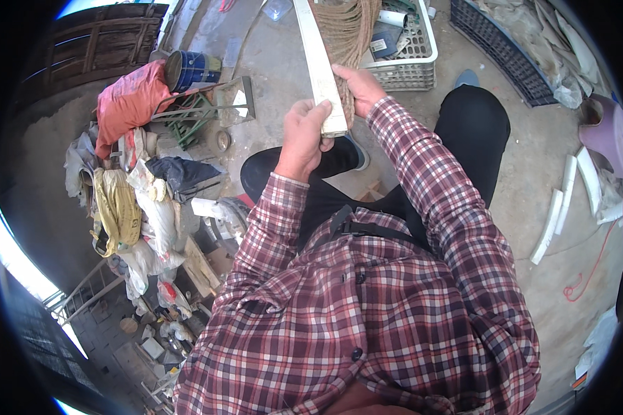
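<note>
A long, narrow white strip (316,59) runs up and away from me, its near end just above my lap. My left hand (303,137) is closed around that end, the thumb lying on its top face. Tan rope strands (342,34) hang in a thick bundle along the strip's right side and narrow toward its near end. Against them my right hand (360,88) is closed, its thumb by the strip's edge and its other fingers mostly hidden beneath. How the rope meets the strip is not visible.
Beyond my right hand stands a white plastic basket (412,75) with a dark blue item inside. A dark crate (502,52) is at the far right, with white curved pieces (557,211) below it. Left are a green metal frame (190,117), a blue bucket (192,70) and sacks (118,204).
</note>
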